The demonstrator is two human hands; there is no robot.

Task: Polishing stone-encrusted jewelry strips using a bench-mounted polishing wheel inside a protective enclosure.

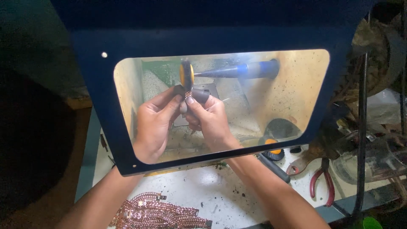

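1. Dark blue metal forms a hood (212,38) with a clear window (292,85), and both hands work behind that window.
2. The left hand (154,123) is raised inside the hood, below and left of the wheel (186,75); its fingers (169,99) are pressed together, pinching one end of a small chain piece (189,95).
3. The right hand (210,118) sits just right of the left hand, touching it at the fingertips; its fingers (196,101) pinch the other end of the chain piece, and a grey cover shows on one fingertip.
4. The chain piece is copper-coloured and is held directly under the wheel, touching or almost touching its lower edge; which cannot be told.
5. The wheel is a dark disc with a yellow hub, mounted on the tapered end of a blue spindle (241,70) that runs off to the right of it.
6. Below the hood, the white tabletop (203,182) is speckled with dust and bits.
7. A heap of copper-coloured chains (157,214) lies on the tabletop, well below the wheel and under the left forearm.
8. Red-handled pliers (320,180) lie on the tabletop, far right of the chains, just outside the hood's lower right corner.
9. A black and orange disc (273,152) rests near the pliers, at the window's lower edge.
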